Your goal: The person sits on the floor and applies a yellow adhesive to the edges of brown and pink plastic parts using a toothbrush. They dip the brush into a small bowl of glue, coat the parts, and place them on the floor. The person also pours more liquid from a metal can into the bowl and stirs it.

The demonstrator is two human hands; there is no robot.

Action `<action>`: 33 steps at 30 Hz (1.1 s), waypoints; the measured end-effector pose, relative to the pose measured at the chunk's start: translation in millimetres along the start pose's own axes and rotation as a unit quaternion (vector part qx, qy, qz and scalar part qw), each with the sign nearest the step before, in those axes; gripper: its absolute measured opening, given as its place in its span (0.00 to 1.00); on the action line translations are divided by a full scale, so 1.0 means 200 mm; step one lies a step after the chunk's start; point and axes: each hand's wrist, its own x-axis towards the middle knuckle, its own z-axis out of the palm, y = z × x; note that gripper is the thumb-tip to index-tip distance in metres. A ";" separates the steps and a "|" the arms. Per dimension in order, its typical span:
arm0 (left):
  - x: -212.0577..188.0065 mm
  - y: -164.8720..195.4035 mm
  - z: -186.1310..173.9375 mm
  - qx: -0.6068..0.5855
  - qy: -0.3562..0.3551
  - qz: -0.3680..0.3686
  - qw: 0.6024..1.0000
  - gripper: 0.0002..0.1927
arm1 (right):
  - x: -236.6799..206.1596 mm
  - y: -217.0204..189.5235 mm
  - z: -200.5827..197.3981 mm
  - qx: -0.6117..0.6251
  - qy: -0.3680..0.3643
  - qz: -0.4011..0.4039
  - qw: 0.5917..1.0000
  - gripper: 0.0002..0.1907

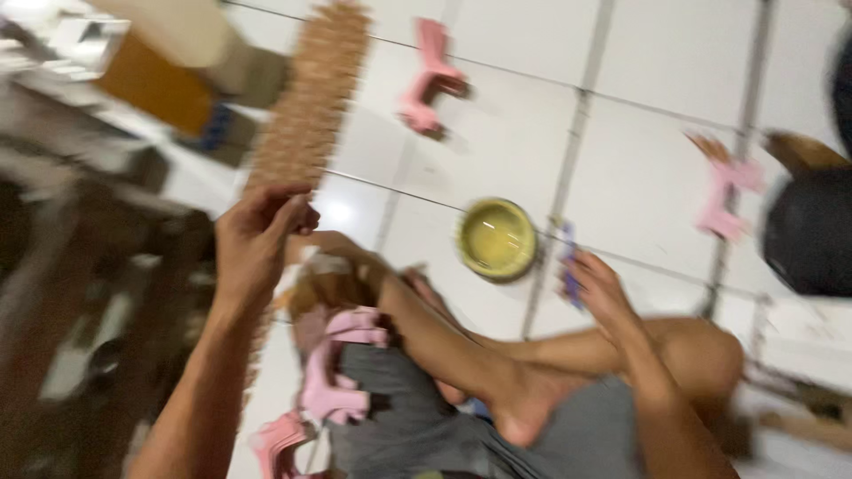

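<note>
The picture is blurred by motion. My left hand (257, 238) is raised and grips the lower end of a long tan woven strip (312, 102) that reaches up toward the top of the view. My right hand (596, 286) hovers over my bent knee and pinches a small purple object (569, 266). A round yellow-green bowl (496, 239) stands on the white tiled floor (497, 133) between the two hands. My crossed bare legs and grey shorts fill the lower middle.
Pink plastic pieces lie on the floor at the top (429, 78), at the right (728, 197) and by my lap (333, 372). A dark round object (809, 232) sits at the right edge. Cluttered boxes and an orange block (155, 84) are at the upper left.
</note>
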 end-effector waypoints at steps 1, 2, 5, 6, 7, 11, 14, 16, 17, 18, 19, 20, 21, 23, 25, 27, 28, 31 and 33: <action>0.03 0.01 -0.09 0.011 0.035 0.014 0.999 0.11 | -0.01 0.01 -0.02 0.002 0.011 -0.010 1.000 0.11; 0.06 0.01 -0.17 0.032 0.041 0.044 0.998 0.10 | -0.03 0.01 -0.02 0.003 0.061 -0.007 0.998 0.13; 0.31 -0.01 -0.33 0.118 0.082 0.080 0.986 0.11 | -0.08 0.03 -0.06 0.025 0.066 -0.044 0.997 0.13; 0.41 -0.01 -0.37 0.189 0.102 0.090 0.972 0.12 | -0.09 0.04 -0.08 0.047 0.067 -0.058 0.995 0.12; 0.52 -0.01 -0.42 0.259 0.120 0.100 0.953 0.14 | -0.09 0.05 -0.10 0.030 0.099 -0.052 0.993 0.12; 0.97 0.05 -0.64 0.466 0.205 0.255 0.822 0.21 | 0.01 0.05 -0.14 -0.051 0.195 -0.041 0.979 0.12; 1.21 0.11 -0.81 0.552 0.226 0.127 0.793 0.27 | 0.10 0.00 -0.10 -0.086 0.216 -0.033 0.972 0.12; 1.29 0.12 -0.88 0.587 0.239 0.032 0.773 0.28 | 0.15 -0.06 -0.05 -0.091 0.218 -0.026 0.971 0.12; 1.30 0.13 -0.89 0.619 0.236 0.016 0.749 0.27 | 0.17 -0.08 -0.01 -0.090 0.219 -0.025 0.971 0.12; 1.30 0.14 -0.89 0.648 0.235 -0.004 0.724 0.27 | 0.19 -0.10 0.02 -0.092 0.218 -0.024 0.971 0.12; 1.29 0.14 -0.90 0.677 0.232 -0.025 0.698 0.27 | 0.17 -0.10 0.01 -0.094 0.216 -0.022 0.972 0.12; 1.29 0.14 -0.90 0.679 0.231 -0.029 0.696 0.27 | 0.17 -0.11 0.02 -0.095 0.217 -0.021 0.971 0.12; 1.27 0.14 -0.89 0.681 0.229 -0.031 0.695 0.27 | 0.16 -0.11 0.02 -0.095 0.217 -0.022 0.971 0.12; 1.24 0.18 -0.88 0.677 0.222 -0.038 0.700 0.25 | 0.12 -0.10 -0.01 -0.097 0.216 -0.023 0.971 0.12; 1.21 0.24 -0.89 0.667 0.211 -0.048 0.713 0.21 | 0.09 -0.08 -0.05 -0.101 0.213 -0.027 0.971 0.11; 1.21 0.30 -0.92 0.614 0.219 -0.065 0.755 0.22 | 0.06 -0.05 -0.08 -0.098 0.214 -0.030 0.971 0.11; 1.21 0.33 -0.94 0.587 0.225 -0.076 0.774 0.24 | 0.05 -0.04 -0.09 -0.098 0.213 -0.030 0.972 0.11; 1.22 0.37 -1.03 0.545 0.284 -0.021 0.788 0.12 | 0.03 -0.01 -0.09 -0.105 0.210 -0.029 0.972 0.11; 1.24 0.37 -1.09 0.545 0.269 -0.059 0.792 0.09 | 0.03 0.01 -0.06 -0.110 0.210 -0.029 0.971 0.11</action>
